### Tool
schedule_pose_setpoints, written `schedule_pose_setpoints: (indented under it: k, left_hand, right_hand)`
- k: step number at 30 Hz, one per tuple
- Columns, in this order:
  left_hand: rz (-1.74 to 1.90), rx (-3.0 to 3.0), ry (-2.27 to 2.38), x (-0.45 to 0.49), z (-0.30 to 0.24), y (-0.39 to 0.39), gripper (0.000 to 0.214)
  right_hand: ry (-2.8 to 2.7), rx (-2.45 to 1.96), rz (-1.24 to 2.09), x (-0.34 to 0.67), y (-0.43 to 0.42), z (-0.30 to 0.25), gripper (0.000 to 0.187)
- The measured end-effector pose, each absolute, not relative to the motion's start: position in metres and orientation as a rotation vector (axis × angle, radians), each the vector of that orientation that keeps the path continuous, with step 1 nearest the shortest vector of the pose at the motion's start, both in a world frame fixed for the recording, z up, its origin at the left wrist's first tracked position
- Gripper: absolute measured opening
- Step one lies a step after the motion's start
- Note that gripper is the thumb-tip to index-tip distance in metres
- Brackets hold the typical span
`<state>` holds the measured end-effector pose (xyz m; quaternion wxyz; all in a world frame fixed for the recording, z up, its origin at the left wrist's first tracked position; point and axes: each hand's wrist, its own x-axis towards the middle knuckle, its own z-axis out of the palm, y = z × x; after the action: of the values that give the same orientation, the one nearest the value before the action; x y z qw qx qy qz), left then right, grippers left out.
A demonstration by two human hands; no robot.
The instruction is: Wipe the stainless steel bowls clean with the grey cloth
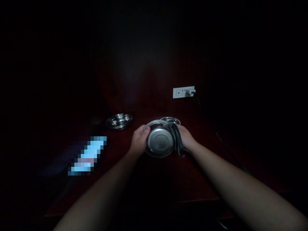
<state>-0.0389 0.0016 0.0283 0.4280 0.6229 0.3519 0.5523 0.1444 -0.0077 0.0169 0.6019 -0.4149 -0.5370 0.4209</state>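
A shiny metal bowl [160, 141] is held up between my hands, tilted so that its underside faces me. My left hand [141, 138] grips its left rim, thumb on the outside and fingers hidden behind. On the right side, my right hand [185, 137] is closed on a dark grey cloth [177, 139], which is folded over the bowl's rim and hangs down. Most of the right fingers are out of sight behind the cloth and bowl. Just behind the held bowl, another metal bowl [171, 120] shows partly on the dark red table [192, 179].
Stacked metal dishes [119, 122] stand at the back left of the table. A bright, pixelated screen [89, 156] lies at the left. On the back wall is a white socket panel [180, 92] with a plug; a dark cable [228, 149] runs at the right. The surroundings are very dark.
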Motion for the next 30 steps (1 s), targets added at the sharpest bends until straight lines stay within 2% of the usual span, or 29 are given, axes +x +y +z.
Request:
schedule_pose_setpoints:
  k: [12, 18, 30]
  left_hand:
    - [1.483, 1.470, 0.877, -0.040, 0.024, 0.002, 0.035]
    - [1.501, 1.457, 0.885, -0.039, 0.029, 0.000, 0.032]
    - [1.523, 1.464, 0.920, -0.039, 0.032, 0.001, 0.027]
  right_hand:
    - [-1.424, -1.075, 0.698, 0.156, -0.004, 0.018, 0.031]
    - [-1.524, -1.093, 0.733, 0.153, -0.011, 0.022, 0.045]
    - [-1.390, -0.960, 0.899, 0.146, -0.013, 0.022, 0.043]
